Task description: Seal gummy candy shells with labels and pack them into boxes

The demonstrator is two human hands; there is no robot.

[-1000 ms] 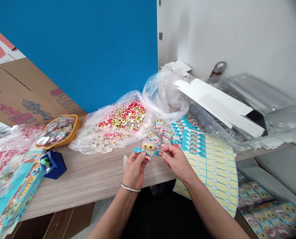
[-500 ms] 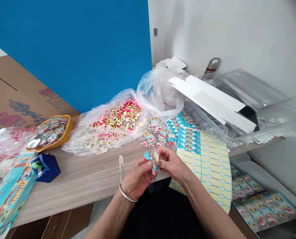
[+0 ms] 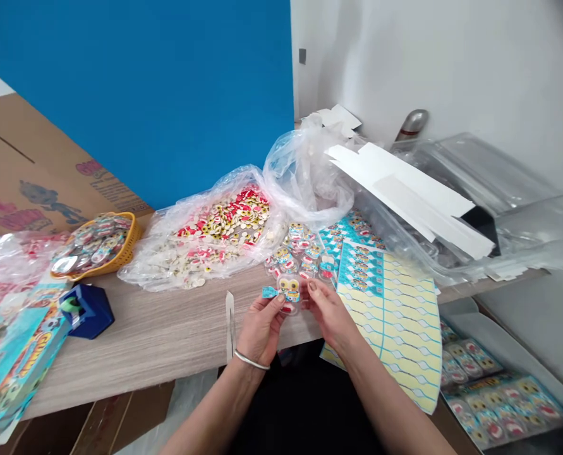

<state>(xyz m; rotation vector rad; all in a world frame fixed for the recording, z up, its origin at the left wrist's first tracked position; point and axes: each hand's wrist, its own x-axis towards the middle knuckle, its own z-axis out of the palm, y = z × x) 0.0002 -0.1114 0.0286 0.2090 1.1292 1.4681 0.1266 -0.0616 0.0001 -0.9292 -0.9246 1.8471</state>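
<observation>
left hand and right hand both pinching twist-wrapped packet | done: wrapped packets piled center of tabletop | left: bag of loose discs center, mostly full

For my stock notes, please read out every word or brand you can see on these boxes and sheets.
"GUM", the start of a longer word, on the turquoise printed box.
Pink lettering on the brown cardboard carton: too blurred to read.
Print on the blue and yellow label sheet: too small to read.

Head camera faces forward and down (close), over left hand, right hand.
</observation>
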